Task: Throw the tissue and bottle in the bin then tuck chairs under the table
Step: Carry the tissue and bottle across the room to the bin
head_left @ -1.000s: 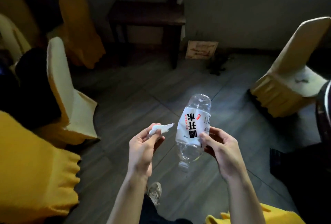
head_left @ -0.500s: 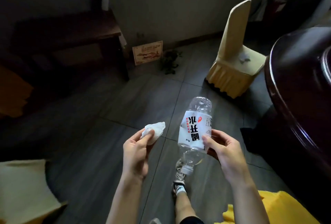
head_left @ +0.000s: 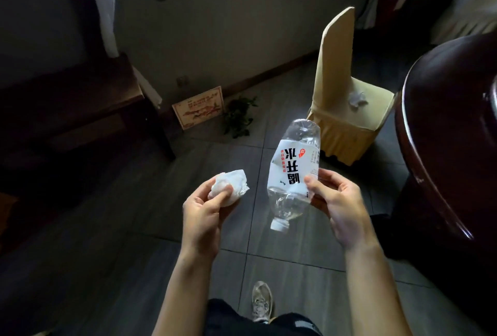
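Observation:
My left hand (head_left: pixel 204 214) pinches a crumpled white tissue (head_left: pixel 232 186) between thumb and fingers. My right hand (head_left: pixel 341 209) grips a clear plastic bottle (head_left: pixel 294 171) with a white label, held upside down with its white cap pointing at the floor. Both are held out over the grey tiled floor. A yellow-covered chair (head_left: pixel 347 110) stands ahead to the right, apart from the dark round table (head_left: pixel 441 134), with another crumpled tissue (head_left: pixel 357 98) on its seat. No bin is in view.
A dark wooden bench (head_left: pixel 80 110) stands at the left against the wall. A framed picture (head_left: pixel 199 107) and a small plant (head_left: pixel 239 118) sit on the floor under the window. My shoe (head_left: pixel 261 300) is below.
The view has swung right: the yellow chairs on the left left the frame, and the round table and the far chair came closer. Both hands kept their hold on tissue and bottle.

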The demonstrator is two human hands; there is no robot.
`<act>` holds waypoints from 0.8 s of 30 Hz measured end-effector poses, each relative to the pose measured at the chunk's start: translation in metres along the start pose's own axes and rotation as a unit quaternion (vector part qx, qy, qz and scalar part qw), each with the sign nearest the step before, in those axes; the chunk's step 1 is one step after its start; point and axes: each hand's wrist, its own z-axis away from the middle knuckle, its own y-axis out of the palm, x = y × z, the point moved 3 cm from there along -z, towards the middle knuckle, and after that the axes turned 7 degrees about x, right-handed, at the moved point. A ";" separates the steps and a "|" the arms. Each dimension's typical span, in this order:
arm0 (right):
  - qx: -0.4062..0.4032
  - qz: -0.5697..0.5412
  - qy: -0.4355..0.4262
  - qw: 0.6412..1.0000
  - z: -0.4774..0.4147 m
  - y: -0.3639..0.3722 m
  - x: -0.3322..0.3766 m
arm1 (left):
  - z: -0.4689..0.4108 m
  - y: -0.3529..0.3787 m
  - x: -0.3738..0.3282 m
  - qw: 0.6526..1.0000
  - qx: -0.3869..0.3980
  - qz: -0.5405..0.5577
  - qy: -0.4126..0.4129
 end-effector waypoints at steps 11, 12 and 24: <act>-0.068 -0.048 0.017 0.996 -0.145 -0.024 0.026 | -0.171 0.084 -0.023 0.995 0.083 -0.061 -0.001; -0.078 -0.053 0.014 0.995 -0.161 -0.025 0.031 | -0.191 0.092 -0.025 0.993 0.095 -0.063 -0.004; -0.174 -0.070 0.000 0.982 -0.350 -0.014 0.098 | -0.415 0.191 -0.071 0.973 0.206 -0.077 -0.071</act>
